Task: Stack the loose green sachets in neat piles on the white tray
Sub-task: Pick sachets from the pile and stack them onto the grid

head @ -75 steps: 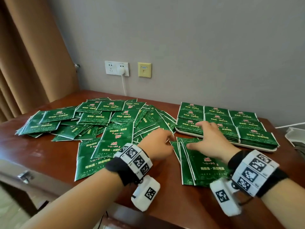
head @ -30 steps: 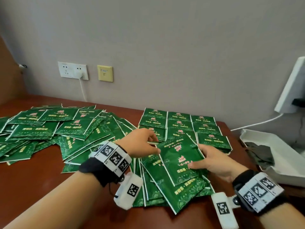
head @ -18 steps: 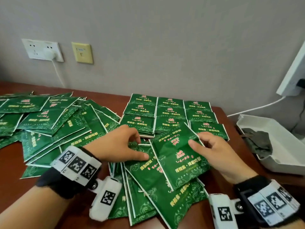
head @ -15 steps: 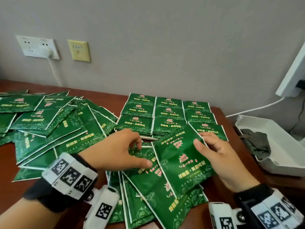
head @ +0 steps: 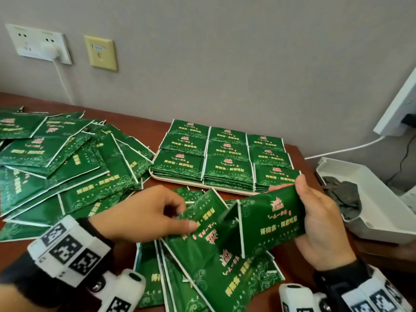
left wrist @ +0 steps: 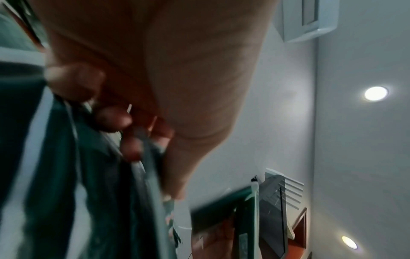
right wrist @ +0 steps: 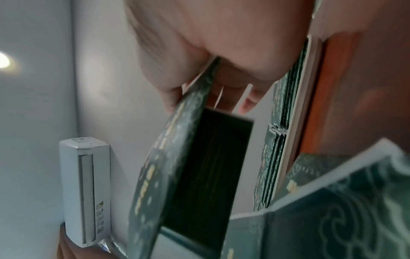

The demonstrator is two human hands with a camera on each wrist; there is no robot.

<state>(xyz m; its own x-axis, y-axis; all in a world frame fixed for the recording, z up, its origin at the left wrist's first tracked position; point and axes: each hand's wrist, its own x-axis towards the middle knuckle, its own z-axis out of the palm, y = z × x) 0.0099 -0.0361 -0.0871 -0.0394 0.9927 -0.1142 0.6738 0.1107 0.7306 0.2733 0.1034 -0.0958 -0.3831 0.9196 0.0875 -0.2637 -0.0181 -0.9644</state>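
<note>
My right hand [head: 315, 212] grips a green sachet [head: 270, 216] by its right end and holds it above the table, in front of the white tray [head: 180, 179]. The right wrist view shows that sachet [right wrist: 177, 140] pinched between thumb and fingers. My left hand [head: 155, 212] pinches the top edge of another green sachet [head: 202, 212] in a small fanned bunch [head: 202, 266] near the front edge. Neat piles of sachets [head: 225, 154] cover the tray in three rows. A big loose heap of sachets [head: 56, 165] lies at the left.
A white box [head: 371, 199] with dark cloth in it stands at the right. A white power strip and cable [head: 337, 149] hang on the grey wall. Wall sockets [head: 40, 43] are at the back left. The brown table's front edge is close below my wrists.
My right hand has lifted its sachet off the fanned bunch and turned it upright toward the tray. The left hand stays on the bunch, now pinching a sachet's edge.
</note>
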